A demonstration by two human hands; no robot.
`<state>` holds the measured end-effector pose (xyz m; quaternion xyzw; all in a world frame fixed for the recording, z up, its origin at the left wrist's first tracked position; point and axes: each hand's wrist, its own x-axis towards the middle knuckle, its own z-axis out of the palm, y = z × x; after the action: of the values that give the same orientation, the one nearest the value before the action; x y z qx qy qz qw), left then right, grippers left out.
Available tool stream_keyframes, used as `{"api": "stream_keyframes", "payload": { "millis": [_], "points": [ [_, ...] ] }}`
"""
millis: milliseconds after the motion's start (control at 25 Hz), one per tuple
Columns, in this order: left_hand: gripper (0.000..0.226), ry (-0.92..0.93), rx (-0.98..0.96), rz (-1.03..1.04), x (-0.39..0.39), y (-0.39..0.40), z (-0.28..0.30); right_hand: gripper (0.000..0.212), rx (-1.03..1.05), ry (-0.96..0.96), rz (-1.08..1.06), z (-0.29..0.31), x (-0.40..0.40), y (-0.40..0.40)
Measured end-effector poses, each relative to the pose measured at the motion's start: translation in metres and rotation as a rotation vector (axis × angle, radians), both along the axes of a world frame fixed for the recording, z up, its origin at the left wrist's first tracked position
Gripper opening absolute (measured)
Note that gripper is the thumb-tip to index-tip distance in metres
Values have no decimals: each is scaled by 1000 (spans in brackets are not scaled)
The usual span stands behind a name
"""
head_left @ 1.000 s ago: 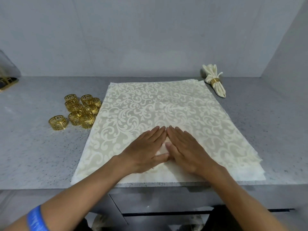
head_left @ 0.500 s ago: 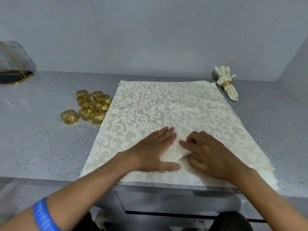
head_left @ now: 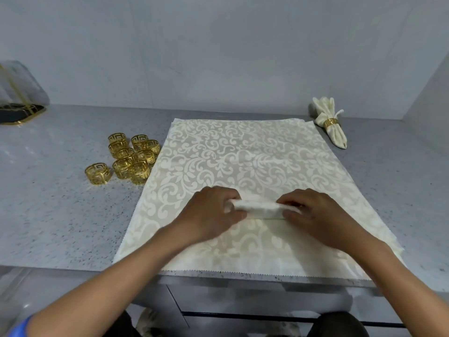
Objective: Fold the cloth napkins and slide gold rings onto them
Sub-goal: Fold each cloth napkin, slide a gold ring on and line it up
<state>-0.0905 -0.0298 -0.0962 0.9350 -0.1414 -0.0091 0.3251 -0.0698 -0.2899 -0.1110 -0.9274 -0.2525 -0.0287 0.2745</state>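
Pinching a small bunched fold of napkin [head_left: 256, 206] between them, both hands sit over the middle of the cloth: the left hand [head_left: 210, 215] has its grip closed on the fold's left end and the right hand [head_left: 315, 215] has its grip closed on the right end. The rest of the napkin lies flat on the grey table [head_left: 48, 215], its near edge along the table's front. A blue wristband [head_left: 20, 325] shows at the lower left. Farther back on the left, just beside the napkin's edge, a cluster of gold rings [head_left: 131, 156] stands, one ring a little apart. At the far right a finished napkin [head_left: 332, 122] lies with a ring around it, near the wall [head_left: 218, 57].
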Motion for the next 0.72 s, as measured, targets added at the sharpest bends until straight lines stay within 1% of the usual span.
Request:
{"api": "stream_keyframes", "payload": {
  "millis": [80, 120, 160, 240, 320, 440, 560, 600, 640, 720],
  "points": [
    [38, 304, -268, 64, 18, 8, 6, 10, 90, 145, -53, 5, 6, -6],
    [41, 406, -345, 99, 25, 11, 8, 11, 133, 183, -68, 5, 9, -7],
    [37, 457, -383, 118, 29, 13, 7, 13, 168, 206, -83, 6, 11, -7],
    [23, 443, -427, 124, 36, 11, 4, 14, 225, 221, -129, 6, 13, -5],
    [24, 390, -444, 140, 40, 8, 1, 7, 280, 207, -215, 4, 13, -4],
    [23, 253, -296, 156, 41, 7, -4, 11, 308, 151, -318, 0, 9, -7],
    [22, 69, -135, 109, 39, 6, -14, 14, 283, 108, -339, -2, 2, -11],
    [23, -20, -69, 99, 35, 5, -15, 15, 267, 82, -342, -3, -1, -12],
    [24, -172, 45, 68, 33, 4, -17, 16, 238, 42, -342, -5, -3, -13],
    [23, -489, 284, -93, 30, 0, -20, 17, 153, -51, -332, -8, -7, -14]
  ]
}}
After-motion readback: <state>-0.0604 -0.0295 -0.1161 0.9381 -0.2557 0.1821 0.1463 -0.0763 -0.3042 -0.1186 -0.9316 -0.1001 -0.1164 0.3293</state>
